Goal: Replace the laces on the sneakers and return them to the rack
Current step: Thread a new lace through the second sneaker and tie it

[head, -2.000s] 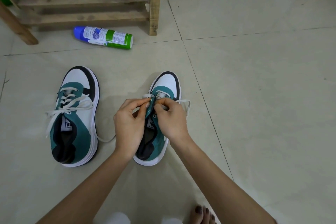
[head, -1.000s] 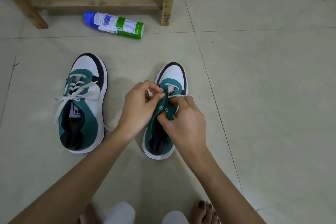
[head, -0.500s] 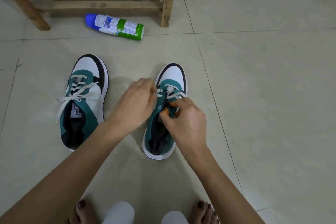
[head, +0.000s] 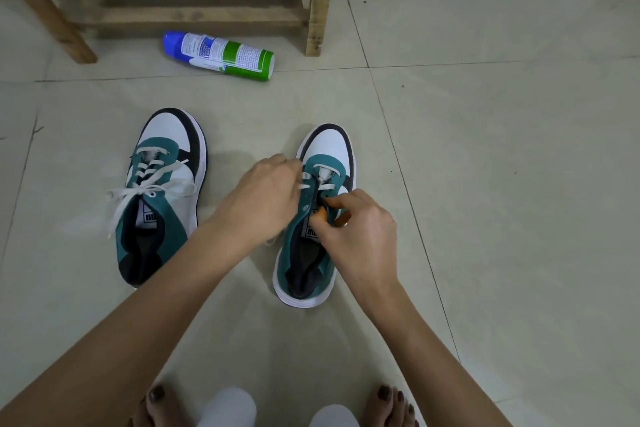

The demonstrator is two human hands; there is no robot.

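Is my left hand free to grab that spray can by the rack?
Probably, once it lets go: the left hand holds the sneaker, and only bare floor lies between it and the spray can.

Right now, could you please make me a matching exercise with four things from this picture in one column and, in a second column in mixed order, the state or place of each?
Things
1. spray can
2. wooden rack
3. sneaker on the person's left
4. sneaker on the person's right

States or places
A. left hand and right hand are at its lace; only the front eyelets are laced
B. lies on its side, blue cap toward the person's left
C. stands behind the can, farthest from the person
D. lace untied, ends spread sideways, no hand on it

Pairs: 1-B, 2-C, 3-D, 4-A
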